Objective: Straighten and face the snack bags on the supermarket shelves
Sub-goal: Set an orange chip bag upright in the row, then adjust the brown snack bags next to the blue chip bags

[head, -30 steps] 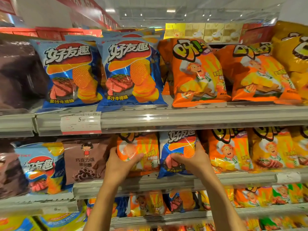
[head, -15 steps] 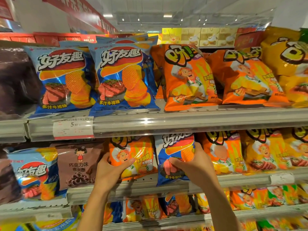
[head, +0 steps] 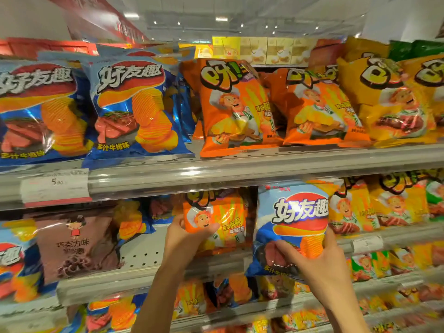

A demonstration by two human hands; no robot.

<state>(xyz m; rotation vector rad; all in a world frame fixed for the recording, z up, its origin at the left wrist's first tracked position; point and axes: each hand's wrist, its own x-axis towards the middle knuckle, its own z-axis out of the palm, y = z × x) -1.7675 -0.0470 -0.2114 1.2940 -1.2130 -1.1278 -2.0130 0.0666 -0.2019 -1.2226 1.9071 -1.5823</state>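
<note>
My left hand [head: 186,239] grips the lower left of a small orange snack bag [head: 222,219] with a chef picture, on the middle shelf. My right hand [head: 314,258] grips the bottom of a blue crisp bag [head: 294,219] and holds it out in front of the shelf edge, its front facing me. Both bags stand about upright, side by side with a dark gap between them. Beside the left hand, a bare patch of perforated shelf [head: 141,251] shows.
A brown chocolate-ring bag [head: 77,246] and a blue bag [head: 14,258] stand to the left on the middle shelf. Orange and yellow chef bags [head: 374,207] fill its right side. The top shelf carries blue crisp bags [head: 134,111] and orange bags [head: 235,106]. A price tag [head: 55,185] hangs on the top rail.
My right hand has pulled the blue bag out and to the right, off the shelf front. The left hand keeps its hold on the orange bag. The view has moved closer and rightward.
</note>
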